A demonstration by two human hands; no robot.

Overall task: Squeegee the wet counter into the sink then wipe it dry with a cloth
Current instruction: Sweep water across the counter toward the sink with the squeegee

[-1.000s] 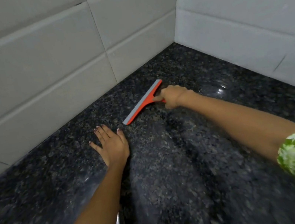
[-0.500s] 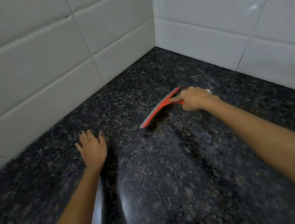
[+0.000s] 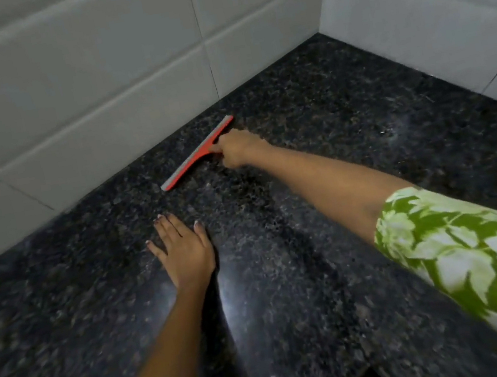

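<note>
The squeegee (image 3: 197, 153) lies blade-down on the counter (image 3: 345, 126), its red bar and grey rubber strip running on a diagonal from about 8 o'clock to 2 o'clock, near the base of the tiled wall (image 3: 70, 96) and roughly parallel to it. The right hand (image 3: 238, 149) is closed around the handle, which is hidden inside the fist; only the point where the handle meets the bar is visible at the knuckles. The right arm reaches in from 4 o'clock, with a green and white floral sleeve (image 3: 468, 253) covering its upper part. The left hand (image 3: 185, 248) is flat on the counter at 6 o'clock of the squeegee and apart from it, palm down, fingers straight and slightly spread, holding nothing. Its forearm enters from the bottom edge of the view. The counter is dark speckled stone; glossy reflective patches show beside the left wrist and at 3 o'clock of the right hand, though whether that sheen is water cannot be determined. A second tiled wall (image 3: 426, 3) meets the first in a corner at 1 o'clock of the squeegee.
</note>
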